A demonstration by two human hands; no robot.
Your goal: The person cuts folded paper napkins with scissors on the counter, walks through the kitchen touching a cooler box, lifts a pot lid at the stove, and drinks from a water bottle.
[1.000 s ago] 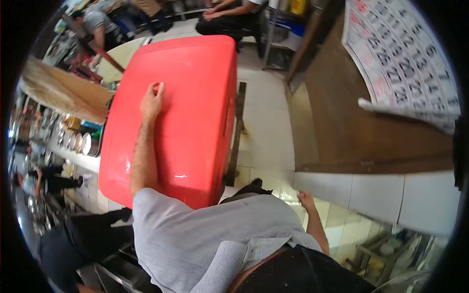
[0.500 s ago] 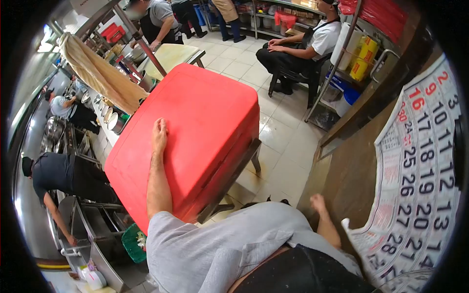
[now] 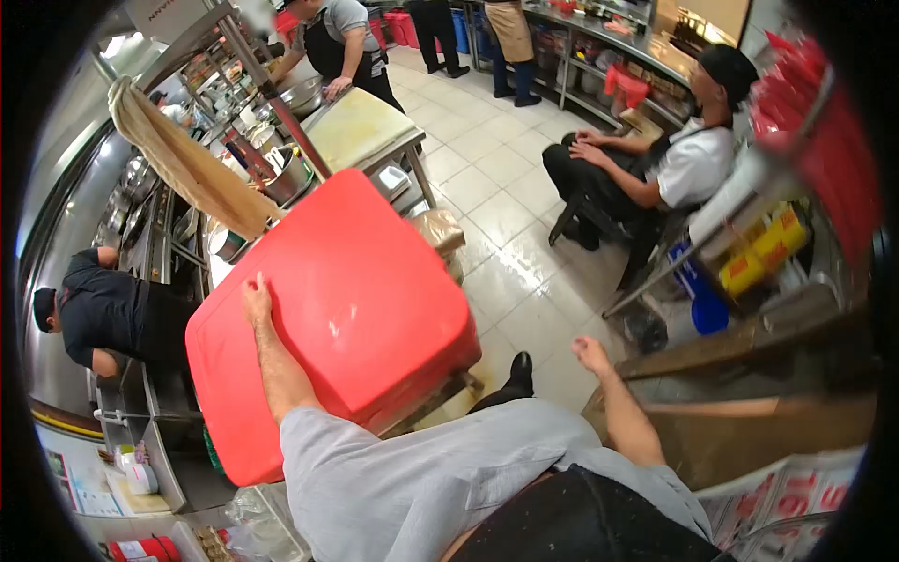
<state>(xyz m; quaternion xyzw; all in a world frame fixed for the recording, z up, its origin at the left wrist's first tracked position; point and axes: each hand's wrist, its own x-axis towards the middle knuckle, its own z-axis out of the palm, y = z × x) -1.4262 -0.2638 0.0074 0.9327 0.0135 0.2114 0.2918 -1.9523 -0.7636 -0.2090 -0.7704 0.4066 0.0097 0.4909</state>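
My left hand (image 3: 257, 298) rests on the lid of a big red box (image 3: 346, 300), its fingers stretched out and holding nothing. The box stands at my left on a support that is mostly hidden beneath it. Away from the box, to the right, my right hand (image 3: 589, 355) hangs in the air with its fingers curled in and nothing seen in them. It is nearest to the edge of a brown wooden panel (image 3: 674, 379).
Ahead, a tiled floor (image 3: 534, 258) runs past a person seated on a black chair (image 3: 646, 234). A metal rack (image 3: 698, 248) stands at the right. Beyond the box is a worktable with a cutting board (image 3: 361, 131). Several other people stand around the kitchen.
My view has moved forward and turned right. The calendar has slid down to the lower right. My left hand still lies on the red lid; my right arm has swung forward, and a black shoe now shows.
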